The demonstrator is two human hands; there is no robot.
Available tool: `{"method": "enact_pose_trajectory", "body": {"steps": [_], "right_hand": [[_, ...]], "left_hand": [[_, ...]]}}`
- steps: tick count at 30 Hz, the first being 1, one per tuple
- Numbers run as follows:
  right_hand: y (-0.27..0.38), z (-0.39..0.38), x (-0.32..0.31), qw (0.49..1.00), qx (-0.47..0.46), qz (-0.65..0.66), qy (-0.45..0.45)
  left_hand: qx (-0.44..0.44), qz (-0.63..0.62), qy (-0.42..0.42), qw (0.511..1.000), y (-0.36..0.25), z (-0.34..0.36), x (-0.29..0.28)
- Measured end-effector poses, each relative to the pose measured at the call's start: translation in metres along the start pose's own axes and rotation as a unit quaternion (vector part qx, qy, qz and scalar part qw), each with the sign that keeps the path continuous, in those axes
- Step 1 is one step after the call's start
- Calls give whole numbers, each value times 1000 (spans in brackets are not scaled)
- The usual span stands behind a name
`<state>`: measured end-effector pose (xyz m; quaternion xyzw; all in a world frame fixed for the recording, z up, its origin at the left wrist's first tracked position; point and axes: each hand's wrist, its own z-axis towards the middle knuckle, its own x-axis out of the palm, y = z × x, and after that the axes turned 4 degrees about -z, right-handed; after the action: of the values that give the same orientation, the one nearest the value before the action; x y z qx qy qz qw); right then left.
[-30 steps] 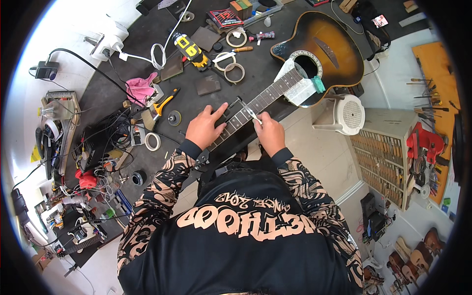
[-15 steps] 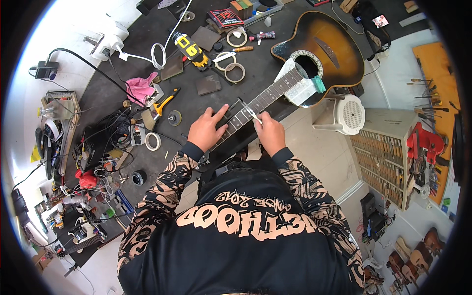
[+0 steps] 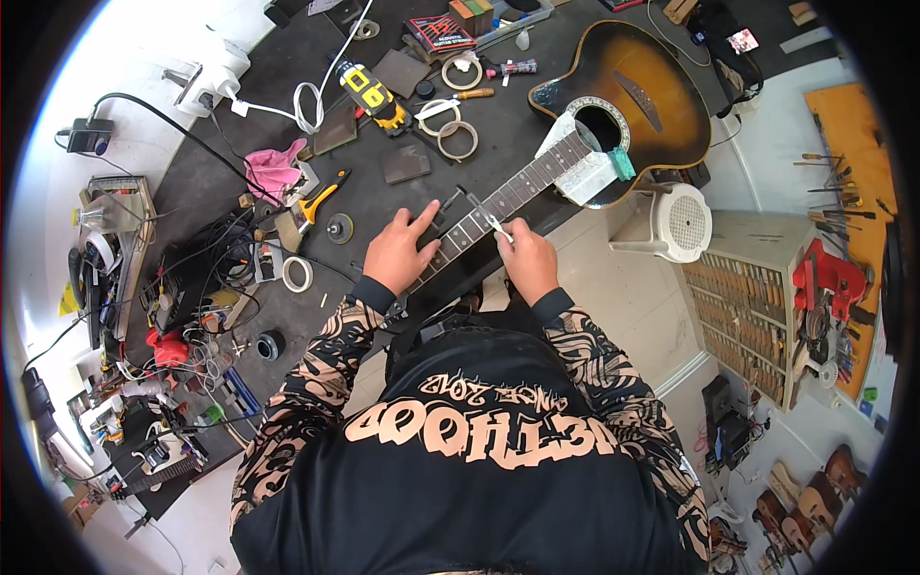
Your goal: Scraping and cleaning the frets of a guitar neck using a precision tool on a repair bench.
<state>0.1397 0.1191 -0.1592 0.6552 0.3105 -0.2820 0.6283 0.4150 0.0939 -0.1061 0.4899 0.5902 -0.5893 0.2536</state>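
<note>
I count one sunburst acoustic guitar [image 3: 613,105] lying across the dark workbench [image 3: 240,182], and two bare hands on its neck: my left hand [image 3: 398,254] and my right hand [image 3: 527,261]. One small white tool [image 3: 496,224] shows at the right hand's fingers. Around them I make out four pale tape rings [image 3: 458,140], one yellow-and-black cordless drill [image 3: 372,96], one crumpled pink cloth [image 3: 273,170], one orange-handled cutter [image 3: 316,203] and one round white plastic stool [image 3: 678,222]. The small wall tools at right are too many and too tiny to count.
</note>
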Motion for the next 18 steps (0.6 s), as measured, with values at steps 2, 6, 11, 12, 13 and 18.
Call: {"method": "enact_pose_trajectory", "body": {"steps": [2,6,11,12,13,18], "right_hand": [[-1,0,2,1000,-7,1,-7],[0,0,0,1000,5,3,3],[1,1,1,1000,3,-5,6],[1,0,1,1000,4,-5,6],[1,0,1,1000,5,-4,6],[1,-1,0,1000,10,-6,7]], "left_hand": [[-1,-6,-12,1000,0,0,0],[11,-5,16,1000,-10,-5,-4],[9,-9,28,1000,-19,-8,1],[10,-9,28,1000,-20,-8,1],[13,-5,31,999,-21,-8,2],[30,-5,41,999,-23,-9,2]]}}
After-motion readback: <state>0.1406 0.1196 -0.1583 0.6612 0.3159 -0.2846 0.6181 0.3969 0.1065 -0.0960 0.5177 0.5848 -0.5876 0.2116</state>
